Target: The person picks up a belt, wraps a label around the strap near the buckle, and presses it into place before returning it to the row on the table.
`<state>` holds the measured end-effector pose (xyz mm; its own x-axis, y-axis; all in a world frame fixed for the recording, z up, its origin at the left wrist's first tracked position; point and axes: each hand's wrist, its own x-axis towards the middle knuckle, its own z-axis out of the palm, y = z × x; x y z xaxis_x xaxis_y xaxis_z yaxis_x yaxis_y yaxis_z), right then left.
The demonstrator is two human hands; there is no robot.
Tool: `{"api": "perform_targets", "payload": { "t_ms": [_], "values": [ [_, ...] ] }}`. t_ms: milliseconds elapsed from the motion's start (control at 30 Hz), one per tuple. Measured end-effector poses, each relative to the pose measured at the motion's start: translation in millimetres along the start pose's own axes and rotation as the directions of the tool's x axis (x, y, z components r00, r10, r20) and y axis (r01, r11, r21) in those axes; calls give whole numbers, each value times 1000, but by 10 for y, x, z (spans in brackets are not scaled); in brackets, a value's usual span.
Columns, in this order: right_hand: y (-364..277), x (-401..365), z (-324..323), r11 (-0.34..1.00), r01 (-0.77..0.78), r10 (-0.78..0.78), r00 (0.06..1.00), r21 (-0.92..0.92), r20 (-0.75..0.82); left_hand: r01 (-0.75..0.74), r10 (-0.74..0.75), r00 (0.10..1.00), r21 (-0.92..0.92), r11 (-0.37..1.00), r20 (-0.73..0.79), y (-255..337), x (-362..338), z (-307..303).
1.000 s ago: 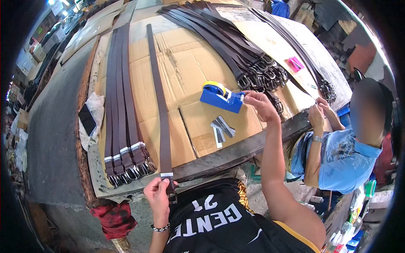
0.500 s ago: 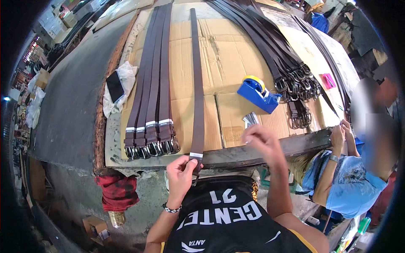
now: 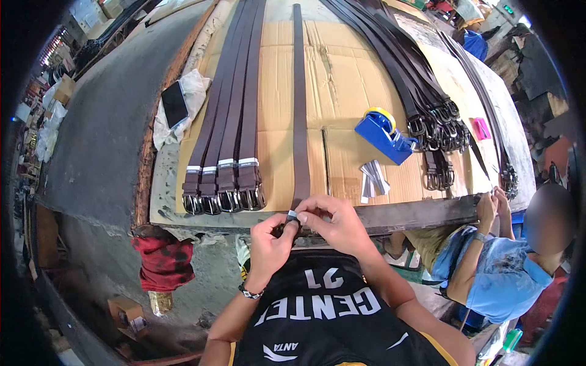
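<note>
One dark brown belt [image 3: 300, 110] lies lengthwise on the cardboard, its near end over the table edge. My left hand [image 3: 271, 243] is closed around that end, thumb on top; the buckle is hidden by the fingers. Fingertips of my right hand [image 3: 334, 224] pinch at a small pale label [image 3: 292, 214] wrapped on the belt. Left of it lie several belts [image 3: 227, 122] side by side, with white labels near their buckles. A blue tape dispenser [image 3: 386, 139] stands to the right, and loose label strips [image 3: 373, 181] are spread below it.
A phone [image 3: 175, 105] rests on crumpled plastic at the left. More buckled belts [image 3: 434, 125] are piled at the right, beside a pink object [image 3: 481, 129]. A co-worker in a blue shirt [image 3: 506, 274] handles something at the table's right edge.
My right hand has moved left from beside the label strips to the belt end, joining my left hand at its label. The view has shifted slightly.
</note>
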<state>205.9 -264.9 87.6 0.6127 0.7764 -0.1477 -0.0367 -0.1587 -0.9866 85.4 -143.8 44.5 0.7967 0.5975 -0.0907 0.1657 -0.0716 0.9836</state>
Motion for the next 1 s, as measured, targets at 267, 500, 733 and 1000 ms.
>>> {"api": "perform_targets", "payload": {
  "t_ms": [267,500,733,1000],
  "values": [
    [68,15,22,996,78,-78,997,-45,-4,-38,35,999,96,995,32,62,-5,-33],
    [57,21,42,992,64,-62,998,-109,24,-86,85,996,94,992,4,102,-1,-15],
    [87,29,61,983,73,-74,997,-171,1,-127,125,992,161,979,21,124,1,-29],
    [71,17,98,975,60,-70,997,-212,-38,-203,211,977,252,946,-4,50,-12,8]
  ]
}}
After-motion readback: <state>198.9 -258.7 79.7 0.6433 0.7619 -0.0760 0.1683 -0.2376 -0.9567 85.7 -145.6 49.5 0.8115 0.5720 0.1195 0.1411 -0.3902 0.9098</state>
